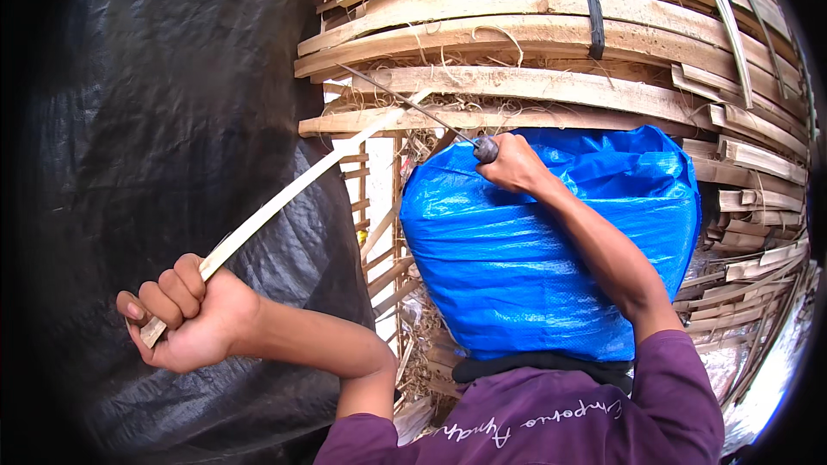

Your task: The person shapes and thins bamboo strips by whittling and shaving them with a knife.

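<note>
At the left, my left hand is closed in a fist round the lower end of a long, pale bamboo strip. The strip slants up to the right, away from that hand. My right hand grips the dark rounded handle of a long thin-bladed knife above my lap. Its blade points up to the left and crosses the strip near the strip's far end. Whether the edge touches the strip or only passes over it, I cannot tell. Blue plastic sheeting covers my lap beneath the right forearm.
Long wooden slats lie stacked across the far side, with curly shavings among them. Black sheeting hangs at the left. More short split pieces are piled at the right. A slatted frame stands between the black and blue sheets.
</note>
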`<state>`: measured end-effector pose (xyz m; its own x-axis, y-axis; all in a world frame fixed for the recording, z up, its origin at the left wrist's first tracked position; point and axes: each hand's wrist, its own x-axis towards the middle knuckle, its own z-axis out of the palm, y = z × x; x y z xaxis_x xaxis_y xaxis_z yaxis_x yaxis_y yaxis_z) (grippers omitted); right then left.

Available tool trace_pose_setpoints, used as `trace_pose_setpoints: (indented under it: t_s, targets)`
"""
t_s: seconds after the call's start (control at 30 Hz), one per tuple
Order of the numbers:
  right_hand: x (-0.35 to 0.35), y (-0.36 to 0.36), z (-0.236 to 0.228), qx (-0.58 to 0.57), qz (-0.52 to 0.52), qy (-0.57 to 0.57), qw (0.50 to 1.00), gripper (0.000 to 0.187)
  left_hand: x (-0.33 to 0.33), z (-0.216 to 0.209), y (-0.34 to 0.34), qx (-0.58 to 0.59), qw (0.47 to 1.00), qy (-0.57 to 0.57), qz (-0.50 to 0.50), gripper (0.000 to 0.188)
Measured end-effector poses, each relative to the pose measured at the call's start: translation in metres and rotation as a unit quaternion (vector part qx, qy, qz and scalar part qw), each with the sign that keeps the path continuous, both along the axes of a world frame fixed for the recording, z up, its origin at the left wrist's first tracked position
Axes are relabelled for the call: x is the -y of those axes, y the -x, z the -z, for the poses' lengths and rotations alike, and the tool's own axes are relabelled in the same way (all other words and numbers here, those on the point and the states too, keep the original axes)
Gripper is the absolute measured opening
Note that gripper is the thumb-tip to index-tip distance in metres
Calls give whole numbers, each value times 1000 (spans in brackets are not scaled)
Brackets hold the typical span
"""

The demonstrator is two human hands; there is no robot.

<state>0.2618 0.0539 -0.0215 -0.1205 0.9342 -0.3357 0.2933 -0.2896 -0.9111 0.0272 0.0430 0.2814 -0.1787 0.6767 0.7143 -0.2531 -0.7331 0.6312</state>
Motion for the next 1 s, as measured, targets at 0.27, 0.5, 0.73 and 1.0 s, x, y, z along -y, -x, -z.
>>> trace_pose_setpoints:
  t_s: [0.27, 0.5, 0.73, 1.0]
  targets:
    - [18, 35, -92, -21, -69, -189, 979, 15, -4, -5, 5, -17, 1000, -7, 6, 18]
    - [0, -1, 18, 88, 30, 58, 994, 26, -10, -3, 13, -9, 999, 6, 42, 18]
    - [5, 14, -22, 40, 13, -70, 997, 24, -15, -9, -3, -18, 1000, 1, 11, 18]
    - [8, 18, -41, -12, -57, -90, 994, 22, -24, -14, 18, -20, 999, 8, 26, 18]
